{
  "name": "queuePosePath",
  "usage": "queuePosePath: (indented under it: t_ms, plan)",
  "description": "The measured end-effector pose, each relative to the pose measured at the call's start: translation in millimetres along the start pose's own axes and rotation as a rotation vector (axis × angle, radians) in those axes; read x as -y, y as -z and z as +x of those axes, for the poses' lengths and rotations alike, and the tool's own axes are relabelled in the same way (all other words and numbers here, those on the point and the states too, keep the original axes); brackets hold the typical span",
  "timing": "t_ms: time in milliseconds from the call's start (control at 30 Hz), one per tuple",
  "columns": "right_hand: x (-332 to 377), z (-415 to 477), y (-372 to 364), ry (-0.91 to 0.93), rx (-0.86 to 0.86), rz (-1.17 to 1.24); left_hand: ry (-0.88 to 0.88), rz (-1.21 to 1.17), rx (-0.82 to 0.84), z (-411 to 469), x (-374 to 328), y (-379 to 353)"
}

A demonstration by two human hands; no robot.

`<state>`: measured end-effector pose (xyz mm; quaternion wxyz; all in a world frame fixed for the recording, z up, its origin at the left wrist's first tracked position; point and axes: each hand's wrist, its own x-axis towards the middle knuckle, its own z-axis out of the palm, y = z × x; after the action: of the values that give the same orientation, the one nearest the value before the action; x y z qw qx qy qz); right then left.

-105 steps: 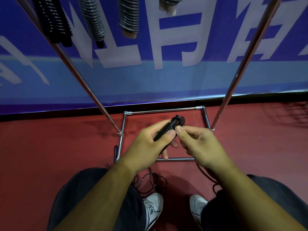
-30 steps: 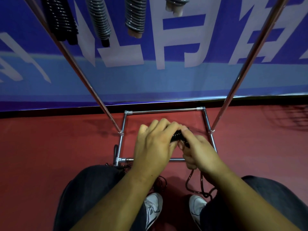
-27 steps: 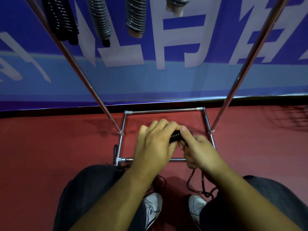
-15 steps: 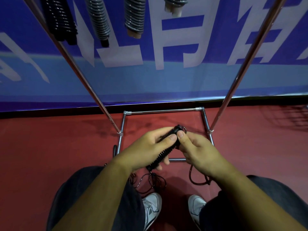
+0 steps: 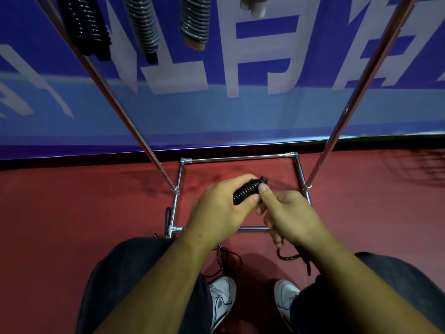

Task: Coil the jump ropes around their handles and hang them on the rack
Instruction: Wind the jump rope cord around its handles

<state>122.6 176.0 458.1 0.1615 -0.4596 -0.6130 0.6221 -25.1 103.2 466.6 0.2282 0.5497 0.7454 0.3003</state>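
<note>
My left hand [image 5: 220, 210] grips a black jump rope handle bundle [image 5: 248, 192] wrapped in tight rope coils, its far end pointing up and right. My right hand [image 5: 286, 216] pinches the rope beside the coils with thumb and fingers. A loose stretch of dark rope [image 5: 287, 256] hangs below my right hand toward the floor. The chrome rack [image 5: 346, 112] rises on both sides, its base frame [image 5: 237, 157] on the floor beneath my hands. Several coiled ropes [image 5: 143, 22] hang at the top of the view.
Another tangle of dark rope [image 5: 227, 261] lies on the red floor between my knees, near my white shoes [image 5: 222, 302]. A black handle [image 5: 167, 214] lies by the rack's left base corner. A blue banner wall [image 5: 240, 112] stands right behind the rack.
The coiled section on the handles has grown. My left hand rolled over the bundle and back, and the loose rope under my right hand has shortened.
</note>
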Motion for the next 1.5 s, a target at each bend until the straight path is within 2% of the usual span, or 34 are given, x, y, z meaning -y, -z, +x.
queuePosePath:
  t_ms: [100, 233, 333, 400, 433, 533, 633, 700, 800, 933, 1133, 1233, 1367, 1500]
  plan:
    - [1, -2, 1, -0.036, -0.042, 0.002, -0.033, 0.203, -0.074, -3, -9, -4]
    - [1, 0, 2, -0.096, -0.065, 0.105, -0.181, 0.407, -0.215, -4, -9, -13]
    - [0, 6, 2, -0.092, -0.038, 0.206, -0.235, 0.418, -0.262, -1, -7, -14]
    - [-1, 8, 3, -0.060, -0.027, 0.217, -0.242, 0.264, -0.174, 1, -4, -14]
    - [-3, 9, 5, -0.029, -0.023, 0.201, -0.204, 0.090, -0.096, 1, -2, -13]
    - [-7, 9, 10, 0.101, 0.024, 0.085, 0.018, -0.429, 0.115, 3, -5, -2]
    - [-5, 4, 9, 0.191, 0.098, 0.042, 0.176, -0.558, 0.236, 6, -6, 10]
    - [-1, 1, 9, 0.225, 0.129, 0.057, 0.198, -0.566, 0.333, 4, -6, 14]
    - [2, -1, 8, 0.240, 0.136, 0.029, 0.139, -0.524, 0.317, 2, -4, 15]
    - [3, 2, 5, 0.140, 0.148, 0.104, 0.080, -0.458, 0.197, 4, 1, 12]
    - [1, 1, 5, 0.028, 0.149, 0.071, 0.028, -0.367, 0.055, 4, 3, 1]
    - [5, -1, 7, -0.028, 0.130, 0.073, 0.009, -0.223, 0.006, 3, 2, -5]
    - [8, -4, 8, -0.050, 0.063, -0.064, 0.004, 0.034, -0.036, -2, -7, -9]
    - [4, -4, 6, -0.081, 0.004, -0.105, -0.091, 0.218, -0.117, -7, -14, -14]
